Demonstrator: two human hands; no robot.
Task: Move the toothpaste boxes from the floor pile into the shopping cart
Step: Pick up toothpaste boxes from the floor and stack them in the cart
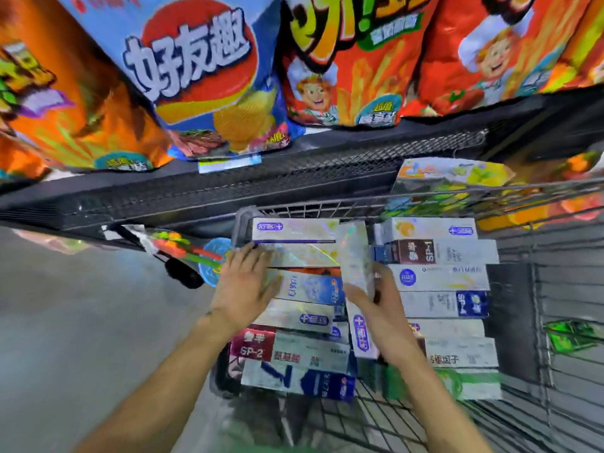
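Note:
Two rows of toothpaste boxes lie flat in the wire shopping cart (529, 338): a left row (294, 351) and a right row (447, 276). Between the rows a shiny silver box (354, 256) stands lengthwise on its edge, and my right hand (382, 308) is shut on its near part. My left hand (245, 282) rests flat with fingers spread on the left row's upper boxes. The floor pile is not in view.
A dark shelf edge (294, 171) runs just beyond the cart, with large snack bags (202, 80) above it. More bags (457, 181) lie past the cart's far rim. Grey floor (81, 322) spreads to the left. A small toy pack (183, 250) hangs below the shelf.

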